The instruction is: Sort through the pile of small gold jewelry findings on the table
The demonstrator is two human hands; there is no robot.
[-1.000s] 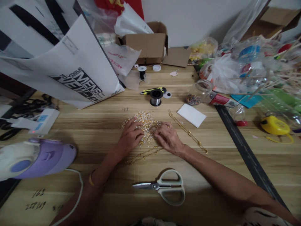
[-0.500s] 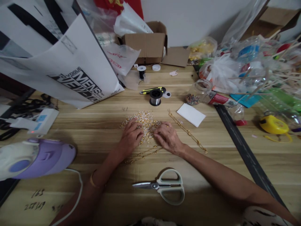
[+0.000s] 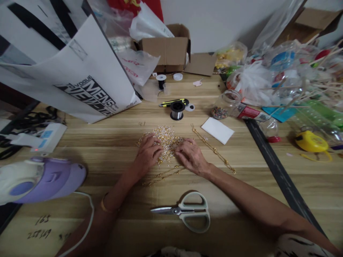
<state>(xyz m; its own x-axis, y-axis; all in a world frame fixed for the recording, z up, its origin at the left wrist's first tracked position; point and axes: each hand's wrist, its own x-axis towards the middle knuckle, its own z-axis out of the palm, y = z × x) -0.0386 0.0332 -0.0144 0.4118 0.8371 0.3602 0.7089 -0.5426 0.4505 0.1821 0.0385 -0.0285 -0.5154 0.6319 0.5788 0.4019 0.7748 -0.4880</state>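
Note:
A pile of small gold and silver pieces point(image 3: 166, 137) lies on the wooden table between my hands. My left hand point(image 3: 148, 152) rests on the pile's left side, fingers curled over the pieces. On the right side, my right hand point(image 3: 190, 156) has its fingers bent at the pile's edge. Whether either hand pinches a piece is too small to tell. One gold chain point(image 3: 214, 150) runs diagonally to the right of my right hand; another gold chain point(image 3: 164, 175) lies just below the pile. Scissors point(image 3: 191, 211) with pale handles lie nearer me, blades pointing left.
Behind the pile are a wire spool point(image 3: 177, 110), a yellow cutter point(image 3: 167, 103) and a white card point(image 3: 217, 130). A jar of beads point(image 3: 220, 112) lies at right, near bags and a yellow tape measure point(image 3: 312, 141). A purple device point(image 3: 50, 180) and paper bag point(image 3: 93, 71) are left.
My left hand has shifted very slightly left and its fingers have moved a little. My right hand stays almost in place.

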